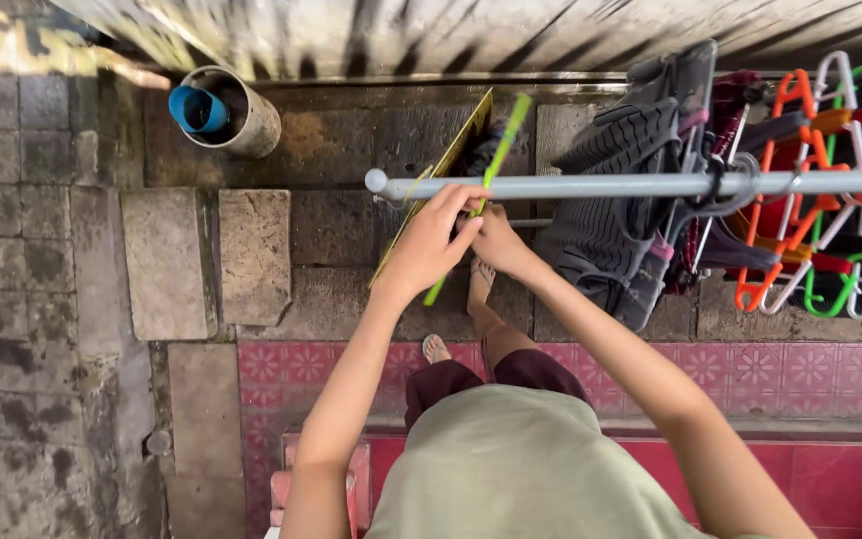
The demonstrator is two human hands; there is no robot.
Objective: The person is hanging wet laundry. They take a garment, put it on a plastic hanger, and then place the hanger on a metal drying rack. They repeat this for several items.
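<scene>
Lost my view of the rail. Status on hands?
Both hands, left and right, on green hanger at grey rail. Hung clothes crowd right side.

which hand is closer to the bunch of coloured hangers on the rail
Right. The right hand sits just below the grey rail, on the side towards the coloured hangers. The left hand is beside it, farther from them.
</scene>
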